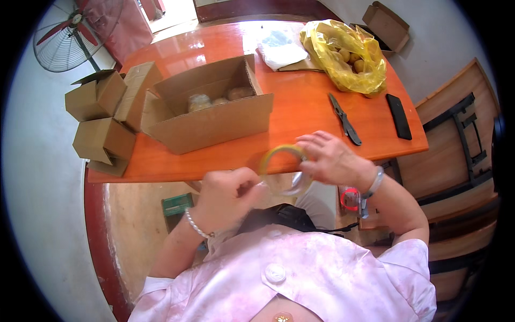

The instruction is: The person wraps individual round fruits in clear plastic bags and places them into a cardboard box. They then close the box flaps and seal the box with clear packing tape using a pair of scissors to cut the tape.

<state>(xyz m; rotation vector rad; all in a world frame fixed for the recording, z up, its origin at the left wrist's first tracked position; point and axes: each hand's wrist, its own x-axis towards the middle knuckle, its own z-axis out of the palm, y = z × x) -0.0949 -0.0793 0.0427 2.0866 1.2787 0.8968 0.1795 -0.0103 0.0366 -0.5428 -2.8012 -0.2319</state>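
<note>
A roll of clear yellowish adhesive tape point(283, 149), blurred by motion, is in the air over the table's near edge. My right hand point(338, 163) grips its right side between thumb and fingers. My left hand point(229, 193) is curled, with thumb and forefinger at the roll's left rim. Blur hides whether they pinch the tape's end. Beyond my hands stands an open cardboard box point(217, 126). Inside it I see a plastic-wrapped item point(199, 102) and several rounded brownish things point(240, 93), partly hidden by the front wall.
Smaller cardboard boxes point(102, 139) stand left on the orange table point(297, 104). To the right lie a folding knife point(345, 120), a black phone-like slab point(398, 116) and a yellow plastic bag point(342, 76) of potato-like produce. White plastic bags point(281, 52) lie behind. Folded wooden furniture point(450, 133) leans at right.
</note>
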